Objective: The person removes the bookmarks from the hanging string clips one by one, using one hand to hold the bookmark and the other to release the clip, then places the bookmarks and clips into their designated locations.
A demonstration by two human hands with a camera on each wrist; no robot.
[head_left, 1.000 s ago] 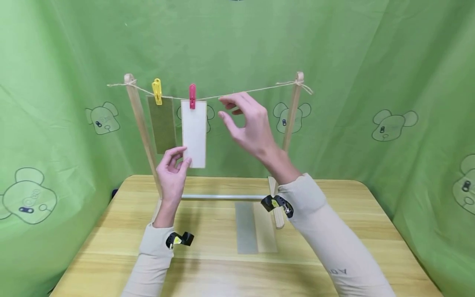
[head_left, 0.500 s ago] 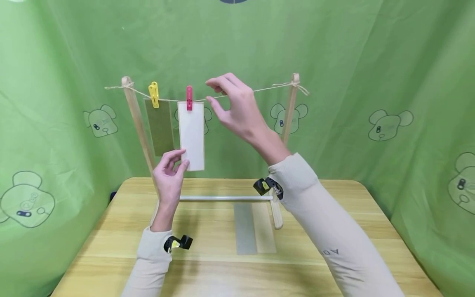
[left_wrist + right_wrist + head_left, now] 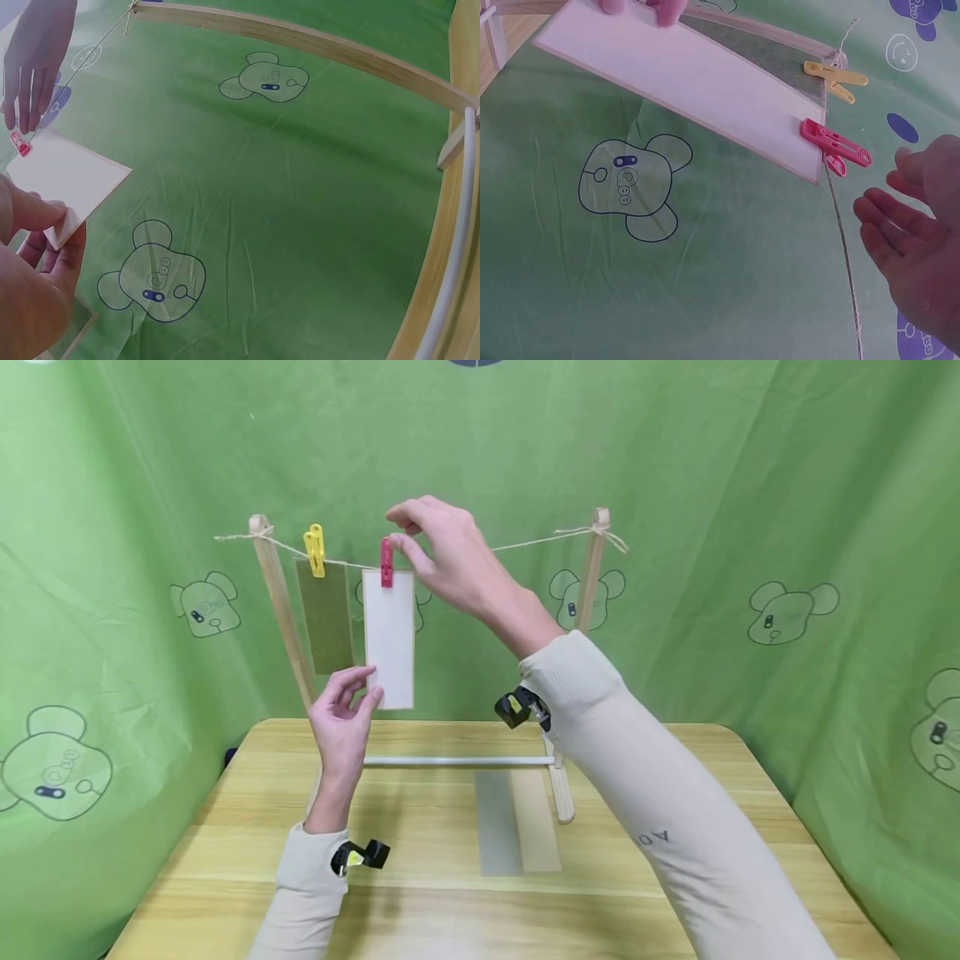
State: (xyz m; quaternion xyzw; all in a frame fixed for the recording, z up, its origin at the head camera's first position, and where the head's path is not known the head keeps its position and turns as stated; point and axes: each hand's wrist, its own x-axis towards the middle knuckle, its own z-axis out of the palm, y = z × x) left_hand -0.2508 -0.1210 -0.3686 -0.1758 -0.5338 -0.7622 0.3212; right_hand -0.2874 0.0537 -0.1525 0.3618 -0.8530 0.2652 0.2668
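A white card [image 3: 389,639] hangs from a string [image 3: 525,540] under a red clothespin [image 3: 386,562]. My left hand [image 3: 367,689] pinches the card's lower left corner; the left wrist view shows the thumb on that corner [image 3: 64,221]. My right hand [image 3: 395,527] is up at the string just right of the red pin, its thumb and forefinger close to the pin's top. In the right wrist view the right hand [image 3: 900,199] has its fingers spread, a small gap from the pin [image 3: 836,148]. To the left, a yellow clothespin [image 3: 315,550] holds an olive card [image 3: 325,617].
The string runs between two wooden posts [image 3: 279,602] [image 3: 588,577] joined by a metal bar [image 3: 457,761] on a wooden table [image 3: 450,910]. A grey strip [image 3: 497,822] and a tan strip [image 3: 536,818] lie flat near the right post. Green cloth surrounds the table.
My right hand has moved left along the string and a little up, arriving beside the red clothespin. The left hand has stayed on the white card's corner.
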